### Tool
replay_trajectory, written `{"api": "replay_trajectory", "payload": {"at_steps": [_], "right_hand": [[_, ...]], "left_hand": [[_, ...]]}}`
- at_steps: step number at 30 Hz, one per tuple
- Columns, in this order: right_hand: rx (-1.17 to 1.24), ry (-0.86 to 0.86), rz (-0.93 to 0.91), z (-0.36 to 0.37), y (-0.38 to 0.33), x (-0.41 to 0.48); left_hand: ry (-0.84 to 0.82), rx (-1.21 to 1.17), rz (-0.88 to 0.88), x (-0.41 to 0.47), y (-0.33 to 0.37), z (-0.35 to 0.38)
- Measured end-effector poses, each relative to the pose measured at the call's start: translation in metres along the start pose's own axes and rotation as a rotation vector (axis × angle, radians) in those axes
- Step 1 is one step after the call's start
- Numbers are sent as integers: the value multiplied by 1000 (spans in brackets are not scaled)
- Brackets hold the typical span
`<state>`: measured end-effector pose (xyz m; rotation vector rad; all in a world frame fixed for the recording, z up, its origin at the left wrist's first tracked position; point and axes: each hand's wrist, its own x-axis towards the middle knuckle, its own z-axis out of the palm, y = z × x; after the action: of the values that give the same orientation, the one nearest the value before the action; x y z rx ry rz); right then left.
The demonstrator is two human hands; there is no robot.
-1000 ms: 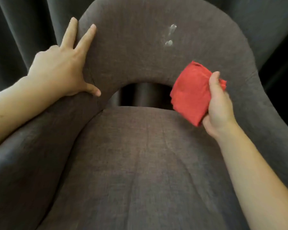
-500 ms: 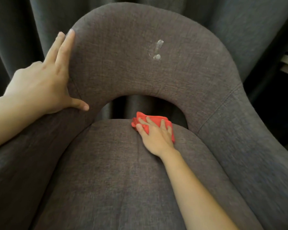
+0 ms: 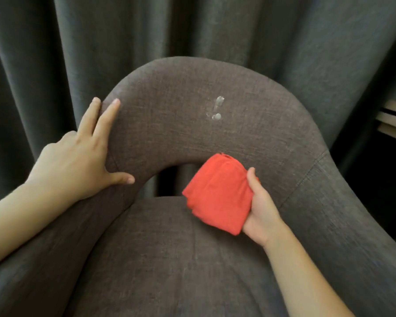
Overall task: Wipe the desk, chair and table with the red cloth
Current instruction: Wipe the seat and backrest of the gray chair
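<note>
A grey-brown fabric chair (image 3: 169,133) with a curved backrest fills the view. A whitish stain (image 3: 217,109) marks the middle of the backrest. My right hand (image 3: 260,211) holds the folded red cloth (image 3: 217,197) lifted over the back of the seat, just below the backrest's lower edge. My left hand (image 3: 78,156) rests flat on the left end of the backrest, fingers spread and thumb on the front face.
Dark grey curtains (image 3: 192,26) hang close behind the chair. A pale ledge or frame (image 3: 393,120) shows at the right edge. An open gap (image 3: 167,181) lies between backrest and seat.
Half a second ago my right hand pressed the cloth onto the seat's back edge; now it has lifted the cloth up and to the right. The view has tilted upward.
</note>
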<state>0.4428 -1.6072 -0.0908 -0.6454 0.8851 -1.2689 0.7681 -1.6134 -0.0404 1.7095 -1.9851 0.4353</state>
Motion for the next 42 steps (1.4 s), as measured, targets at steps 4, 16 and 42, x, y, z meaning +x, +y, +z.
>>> {"api": "replay_trajectory", "payload": {"at_steps": [4, 16, 42], "right_hand": [[2, 34, -18, -26, -38, -21], [-46, 187, -258, 12, -132, -28], [-1492, 338, -1438, 82, -83, 154]], "left_hand": [[27, 92, -46, 5, 7, -1], [184, 217, -48, 113, 45, 6], [351, 293, -120, 174, 78, 27]]}}
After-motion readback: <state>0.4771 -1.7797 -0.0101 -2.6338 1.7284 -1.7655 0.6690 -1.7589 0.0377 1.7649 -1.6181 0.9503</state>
